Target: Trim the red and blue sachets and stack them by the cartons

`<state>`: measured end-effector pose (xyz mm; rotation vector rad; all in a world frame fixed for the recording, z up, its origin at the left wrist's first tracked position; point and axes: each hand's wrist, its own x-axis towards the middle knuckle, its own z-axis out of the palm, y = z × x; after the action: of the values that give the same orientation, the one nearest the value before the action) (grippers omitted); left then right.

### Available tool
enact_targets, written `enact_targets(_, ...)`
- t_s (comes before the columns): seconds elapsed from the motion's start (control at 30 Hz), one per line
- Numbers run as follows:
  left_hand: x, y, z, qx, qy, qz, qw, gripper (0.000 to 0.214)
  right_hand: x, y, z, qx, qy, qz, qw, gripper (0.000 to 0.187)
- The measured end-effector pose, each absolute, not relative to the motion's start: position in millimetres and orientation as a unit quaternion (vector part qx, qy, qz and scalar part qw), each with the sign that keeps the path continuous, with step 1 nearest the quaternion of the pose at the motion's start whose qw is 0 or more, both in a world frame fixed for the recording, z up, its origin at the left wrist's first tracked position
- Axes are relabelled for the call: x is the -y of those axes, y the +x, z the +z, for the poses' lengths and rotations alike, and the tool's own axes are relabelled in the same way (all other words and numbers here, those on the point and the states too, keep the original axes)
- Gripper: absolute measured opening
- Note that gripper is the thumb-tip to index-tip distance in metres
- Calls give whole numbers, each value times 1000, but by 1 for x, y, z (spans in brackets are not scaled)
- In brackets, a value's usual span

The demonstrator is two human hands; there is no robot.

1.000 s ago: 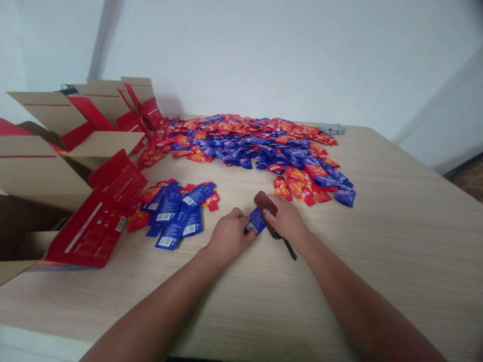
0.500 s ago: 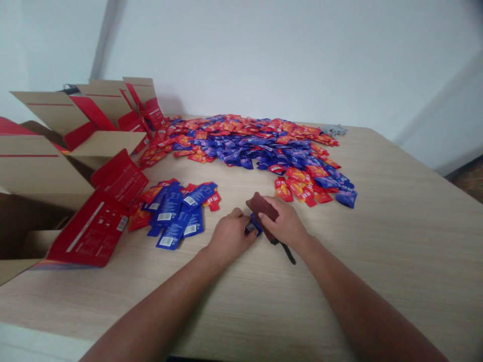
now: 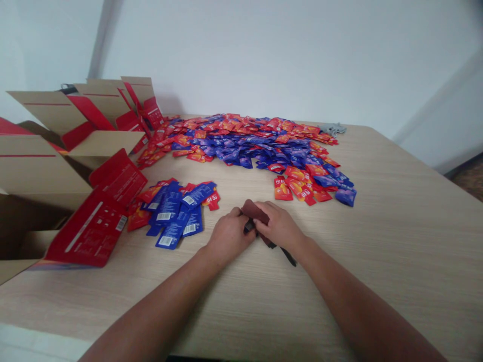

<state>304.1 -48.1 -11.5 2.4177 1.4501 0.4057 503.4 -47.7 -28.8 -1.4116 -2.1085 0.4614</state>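
My right hand [image 3: 277, 221] is closed around a brown, soft-looking piece [image 3: 257, 212], perhaps cloth or leather, whose exact kind I cannot make out. A black strap [image 3: 289, 257] sticks out below that hand onto the table. Close beside it, my left hand [image 3: 231, 231] pinches a small dark packet [image 3: 248, 225], mostly covered by fingers and the brown piece. Left of this hand lies a small heap of blue sachets [image 3: 170, 211] mixed with red-orange sachets [image 3: 138, 218], several with white barcode labels facing up.
A long pile of blue and red-orange sachets [image 3: 241, 143] curves across the back of the wooden table [image 3: 377, 241]. Open red and brown cardboard boxes [image 3: 90, 234] stand along the left. Grey crumpled material [image 3: 332, 129] lies at the back right, before the white wall.
The brown piece in my right hand has shifted left and lower, over my left fingertips. Blue on the packet at my left hand showed before and is now hidden.
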Motion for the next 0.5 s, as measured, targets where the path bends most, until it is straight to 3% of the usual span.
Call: enact_targets(0.5,49,304,-4,-509,840,106,155,25,34,516,-44,736,-610,101,276,47)
